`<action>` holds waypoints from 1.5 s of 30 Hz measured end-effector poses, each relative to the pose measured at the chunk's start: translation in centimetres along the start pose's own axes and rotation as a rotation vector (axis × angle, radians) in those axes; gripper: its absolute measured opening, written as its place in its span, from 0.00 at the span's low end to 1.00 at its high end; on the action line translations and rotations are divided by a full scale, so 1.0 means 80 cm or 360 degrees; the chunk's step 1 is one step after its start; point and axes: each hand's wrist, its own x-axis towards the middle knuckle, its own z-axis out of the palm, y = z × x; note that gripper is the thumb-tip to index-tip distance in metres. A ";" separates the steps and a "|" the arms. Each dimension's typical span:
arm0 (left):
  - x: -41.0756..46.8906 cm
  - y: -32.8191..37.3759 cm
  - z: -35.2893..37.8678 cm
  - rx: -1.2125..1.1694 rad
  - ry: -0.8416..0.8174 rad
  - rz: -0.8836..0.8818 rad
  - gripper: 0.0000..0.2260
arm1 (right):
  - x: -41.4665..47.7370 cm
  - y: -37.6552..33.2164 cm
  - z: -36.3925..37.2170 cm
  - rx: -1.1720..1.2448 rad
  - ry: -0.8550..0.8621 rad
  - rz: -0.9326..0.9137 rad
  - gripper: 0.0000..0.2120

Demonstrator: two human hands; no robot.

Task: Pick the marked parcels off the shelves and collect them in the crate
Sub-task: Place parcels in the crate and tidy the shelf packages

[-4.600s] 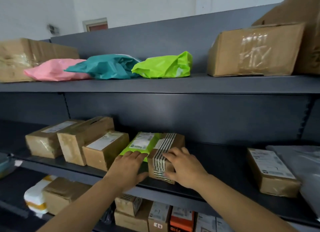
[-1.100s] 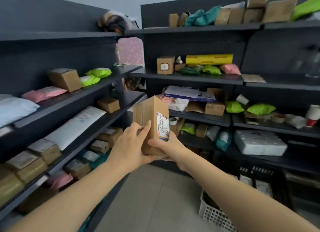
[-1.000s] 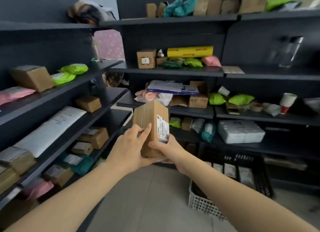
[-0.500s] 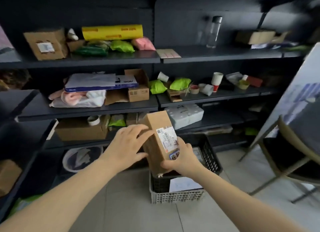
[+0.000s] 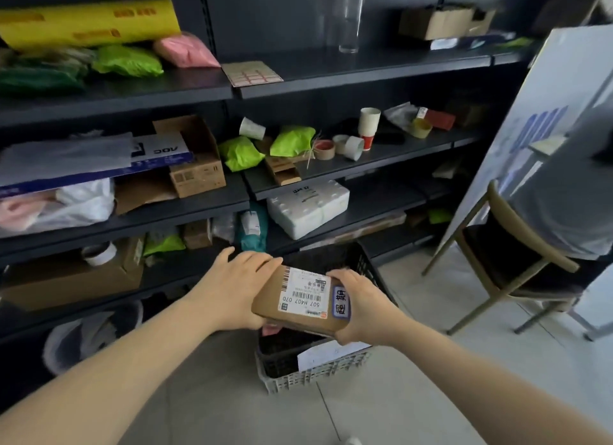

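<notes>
- Above the crate (image 5: 311, 375), a brown box (image 5: 270, 303) lies flat, its white label (image 5: 305, 292) facing up.
- The left hand (image 5: 232, 288) holds the box's left end, with fingers laid over the far edge.
- The right hand (image 5: 358, 308) is wrapped round the right end, by a blue sticker (image 5: 341, 300).
- The crate sits on the floor (image 5: 431, 378), near the dark shelves (image 5: 365, 76).
- A white sheet (image 5: 325, 353) lies inside it.

Crate (image 5: 311, 376) sitting on floor (image 5: 414, 395), opening facing up. Brown parcel (image 5: 298, 302) hanging over opening, left hand (image 5: 232, 288) and right hand (image 5: 360, 308) gripping its ends. White envelope (image 5: 331, 351) occupying crate's near right corner. Shelf (image 5: 374, 196) crowding crate's far side; chair (image 5: 504, 269) standing well right, bare floor lying between.
</notes>
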 end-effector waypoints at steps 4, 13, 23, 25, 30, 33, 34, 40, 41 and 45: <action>0.052 0.001 0.028 -0.0124 -0.0065 -0.0030 0.47 | 0.051 0.054 0.001 -0.0148 -0.0097 -0.0019 0.43; 0.175 -0.002 0.139 -0.0268 -0.0095 -0.0334 0.40 | 0.203 0.177 0.035 -0.0339 -0.0229 -0.0143 0.46; 0.234 -0.024 0.342 -0.0327 -0.0254 -0.0409 0.46 | 0.302 0.274 0.181 -0.0456 -0.0438 -0.0076 0.46; 0.235 -0.015 0.383 -0.0381 -0.0384 -0.0410 0.46 | 0.303 0.292 0.216 -0.0434 -0.0519 -0.0030 0.46; 0.238 -0.007 0.448 -0.0524 -0.0518 -0.0364 0.45 | 0.307 0.325 0.284 -0.0426 -0.0656 0.0040 0.46; 0.243 -0.010 0.471 -0.0489 -0.0585 -0.0341 0.44 | 0.317 0.337 0.308 -0.0419 -0.0695 0.0061 0.44; 0.244 -0.011 0.478 -0.0486 -0.0611 -0.0334 0.43 | 0.321 0.342 0.315 -0.0423 -0.0710 0.0064 0.44; 0.246 -0.027 0.513 -0.0436 -0.0599 -0.0287 0.32 | 0.341 0.373 0.362 -0.0584 -0.0866 0.0010 0.42; 0.245 -0.030 0.517 -0.0427 -0.0575 -0.0279 0.31 | 0.344 0.376 0.372 -0.0609 -0.0898 -0.0005 0.42; 0.239 -0.044 0.538 -0.0350 -0.0353 -0.0261 0.24 | 0.358 0.380 0.406 -0.0681 -0.0975 -0.0046 0.42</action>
